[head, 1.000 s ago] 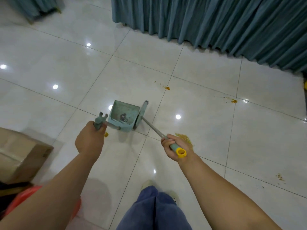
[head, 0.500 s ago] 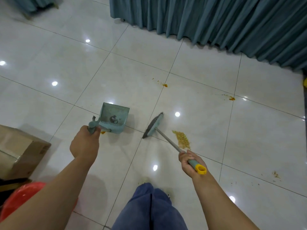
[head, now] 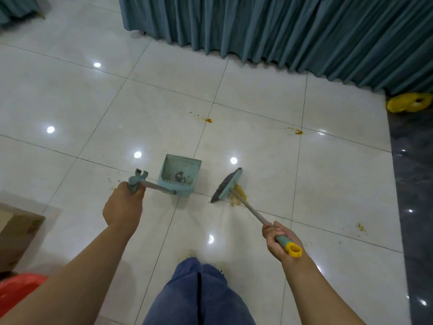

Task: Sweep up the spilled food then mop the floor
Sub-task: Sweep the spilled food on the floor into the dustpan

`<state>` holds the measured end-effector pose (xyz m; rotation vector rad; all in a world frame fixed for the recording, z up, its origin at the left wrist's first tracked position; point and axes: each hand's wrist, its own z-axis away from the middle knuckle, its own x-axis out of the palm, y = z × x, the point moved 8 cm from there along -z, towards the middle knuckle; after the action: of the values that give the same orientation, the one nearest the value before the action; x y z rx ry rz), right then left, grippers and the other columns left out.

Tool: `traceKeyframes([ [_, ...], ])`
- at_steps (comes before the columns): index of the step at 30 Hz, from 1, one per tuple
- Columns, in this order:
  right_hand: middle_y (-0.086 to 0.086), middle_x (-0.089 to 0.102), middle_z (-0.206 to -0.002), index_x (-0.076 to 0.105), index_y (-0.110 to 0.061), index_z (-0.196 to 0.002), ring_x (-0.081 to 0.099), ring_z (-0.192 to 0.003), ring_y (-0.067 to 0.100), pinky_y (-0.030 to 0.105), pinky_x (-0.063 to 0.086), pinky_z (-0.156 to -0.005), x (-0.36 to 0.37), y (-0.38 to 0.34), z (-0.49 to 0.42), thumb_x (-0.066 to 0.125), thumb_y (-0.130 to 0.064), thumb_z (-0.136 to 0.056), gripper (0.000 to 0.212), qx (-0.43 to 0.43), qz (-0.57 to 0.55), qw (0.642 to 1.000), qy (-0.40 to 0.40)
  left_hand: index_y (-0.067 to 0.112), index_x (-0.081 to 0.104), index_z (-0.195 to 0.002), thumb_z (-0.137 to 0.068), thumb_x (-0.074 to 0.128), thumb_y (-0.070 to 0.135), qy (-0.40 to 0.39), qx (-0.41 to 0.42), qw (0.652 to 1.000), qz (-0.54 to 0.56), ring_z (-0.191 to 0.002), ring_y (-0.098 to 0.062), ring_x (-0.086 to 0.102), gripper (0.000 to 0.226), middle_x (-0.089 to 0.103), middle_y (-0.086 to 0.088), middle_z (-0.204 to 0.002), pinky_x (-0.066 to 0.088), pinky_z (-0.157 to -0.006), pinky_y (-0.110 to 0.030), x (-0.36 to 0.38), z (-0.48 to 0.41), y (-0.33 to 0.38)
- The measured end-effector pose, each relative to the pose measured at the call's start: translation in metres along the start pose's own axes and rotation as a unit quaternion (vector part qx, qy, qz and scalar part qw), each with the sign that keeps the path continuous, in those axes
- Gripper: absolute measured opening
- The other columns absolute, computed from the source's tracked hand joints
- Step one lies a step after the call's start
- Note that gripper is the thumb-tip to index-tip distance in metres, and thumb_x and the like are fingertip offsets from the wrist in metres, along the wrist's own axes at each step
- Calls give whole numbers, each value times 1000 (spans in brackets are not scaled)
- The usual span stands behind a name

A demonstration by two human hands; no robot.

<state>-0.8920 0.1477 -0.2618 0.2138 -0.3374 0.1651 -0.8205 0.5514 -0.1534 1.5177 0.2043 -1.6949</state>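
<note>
the broom (head: 226, 187), light and stiff, is gripped at its handle end by the closed right hand (head: 278, 239); its head sits against the loose, crumbly food pile (head: 239, 194). the dustpan (head: 179, 178) handle is clasped by the closed left hand (head: 123, 206), just beside.

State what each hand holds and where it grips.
The left hand grips the dustpan at its handle's top end. The right hand grips the broom near the yellow-capped end of its handle.
</note>
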Motion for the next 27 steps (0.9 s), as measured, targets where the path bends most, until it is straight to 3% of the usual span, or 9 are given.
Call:
traceKeyframes([
  [6,8,46,-68,44,-4,-101,45,-31,10,16,39,-27,-8,6,19,45,-16,-96,13,37,101,994,1,8,49,-84,-94,42,49,5,19,1000,-10,-63,-26,50,44,49,-4,-65,33,-56,-30,-2,13,18],
  [11,14,47,-49,44,-2,-90,43,-27,12,17,37,-25,-6,38,23,43,-19,-97,18,101,187,977,33,7,53,-88,-93,42,51,20,42,999,-22,-69,-31,55,45,60,-11,-76,37,-59,-31,-14,11,19],
  [16,18,46,-48,43,0,-87,40,-23,15,14,34,-23,-21,91,9,43,-16,-99,19,163,260,950,61,10,49,-85,-93,46,49,37,38,998,-32,-69,-29,50,40,50,-3,-66,35,-61,-32,-37,12,12],
  [27,16,47,-46,45,1,-84,40,-23,12,14,34,-24,-66,190,-24,41,-9,-98,18,271,444,850,86,8,49,-89,-94,43,50,65,17,994,-86,-70,-29,49,42,53,-10,-76,35,-59,-32,-56,28,-29],
])
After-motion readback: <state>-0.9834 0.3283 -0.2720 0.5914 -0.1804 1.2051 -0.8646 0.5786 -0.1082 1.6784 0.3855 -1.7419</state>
